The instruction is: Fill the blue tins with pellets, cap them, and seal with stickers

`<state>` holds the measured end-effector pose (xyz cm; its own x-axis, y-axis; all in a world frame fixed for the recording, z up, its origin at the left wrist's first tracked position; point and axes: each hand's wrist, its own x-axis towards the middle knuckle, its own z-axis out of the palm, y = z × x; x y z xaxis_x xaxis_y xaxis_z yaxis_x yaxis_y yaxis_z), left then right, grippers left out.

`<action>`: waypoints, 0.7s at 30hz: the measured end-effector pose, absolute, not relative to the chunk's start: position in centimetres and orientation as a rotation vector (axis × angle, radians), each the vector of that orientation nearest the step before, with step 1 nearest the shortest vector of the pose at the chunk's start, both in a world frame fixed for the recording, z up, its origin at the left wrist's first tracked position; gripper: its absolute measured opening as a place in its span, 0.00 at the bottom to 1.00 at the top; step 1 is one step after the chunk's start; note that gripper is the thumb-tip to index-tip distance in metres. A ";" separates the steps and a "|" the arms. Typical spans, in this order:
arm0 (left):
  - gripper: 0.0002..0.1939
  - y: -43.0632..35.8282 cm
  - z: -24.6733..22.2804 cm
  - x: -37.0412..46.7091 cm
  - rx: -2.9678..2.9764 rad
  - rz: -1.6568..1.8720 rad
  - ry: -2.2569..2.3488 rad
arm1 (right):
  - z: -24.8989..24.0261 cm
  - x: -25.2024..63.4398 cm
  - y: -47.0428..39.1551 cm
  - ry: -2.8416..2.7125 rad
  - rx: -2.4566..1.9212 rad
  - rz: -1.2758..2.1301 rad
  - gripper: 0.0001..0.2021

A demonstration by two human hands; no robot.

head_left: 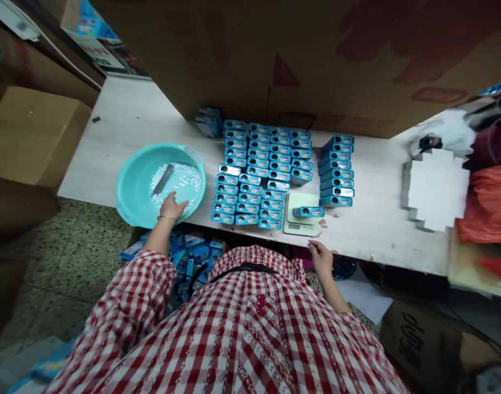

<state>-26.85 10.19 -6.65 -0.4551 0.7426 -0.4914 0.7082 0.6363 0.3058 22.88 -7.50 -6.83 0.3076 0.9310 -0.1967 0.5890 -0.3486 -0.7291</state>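
My left hand (172,209) reaches over the near rim of a turquoise plastic basin (129,189), fingers apart, beside small white pellets (188,178) lying on its bottom. A grey bar-shaped piece (163,180) lies among the pellets. My right hand (322,258) is at the table's front edge with its fingers loosely stretched and nothing visible in them. Just beyond it, a small blue tin box (308,212) stands on a pale kitchen scale (293,225). Rows of similar blue tin boxes (248,197) stand left of the scale, and another row (336,176) stands to its right.
A large cardboard box (275,65) stands along the back of the white table (382,202). At the right are white cut card sheets (435,189) and red plastic bags (490,202). Many blue boxes (193,254) lie below the table edge. Another carton (33,134) is at the left.
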 end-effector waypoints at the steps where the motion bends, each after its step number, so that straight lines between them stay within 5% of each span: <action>1: 0.40 10.3 -7.2 -27.5 1.136 0.025 2.236 | -6.5 22.3 -7.6 -1.326 -2.066 0.820 0.16; 5: 0.47 11.2 -9.7 -28.0 1.151 -0.027 2.095 | -4.2 21.0 -6.2 -1.287 -2.170 0.589 0.16; 13: 0.34 14.5 -11.2 -24.3 1.347 0.203 1.976 | 3.3 20.4 0.7 -1.449 -2.109 0.196 0.18; 21: 0.30 16.1 -13.0 -28.7 1.303 0.288 2.210 | 1.3 20.5 -9.3 -1.597 -2.369 0.202 0.22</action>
